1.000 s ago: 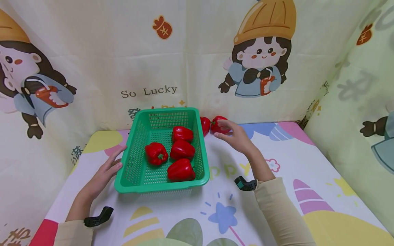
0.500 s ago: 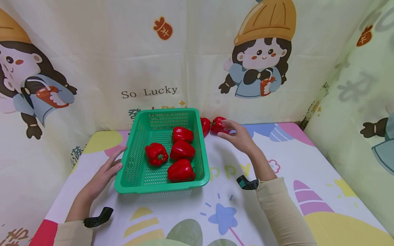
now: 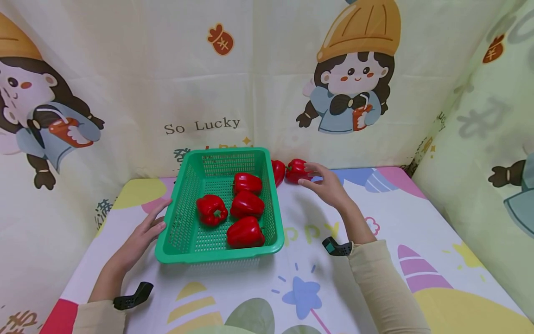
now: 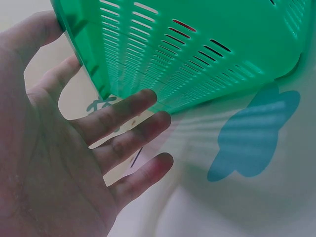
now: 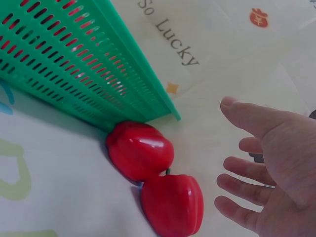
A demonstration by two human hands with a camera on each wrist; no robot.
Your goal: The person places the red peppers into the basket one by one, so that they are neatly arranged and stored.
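A green plastic basket stands on the table with several red bell peppers inside, one of them lying left of the others. Fingers spread and fairly straight, my left hand touches the basket's left rim; the left wrist view shows its palm beside the slotted wall. Two more red bell peppers lie outside, behind the basket's right side, touching each other. My right hand hovers just right of the outer one, fingers loosely bent. In the right wrist view, a gap separates its fingers from that pepper.
A printed tablecloth covers the table. Cloth with cartoon figures hangs as a back wall right behind the basket and loose peppers. Another cloth wall rises on the right. Each wrist carries a black camera mount.
My right hand has drifted slightly to the right, away from the outer loose pepper. The left hand, basket and peppers stay where they were.
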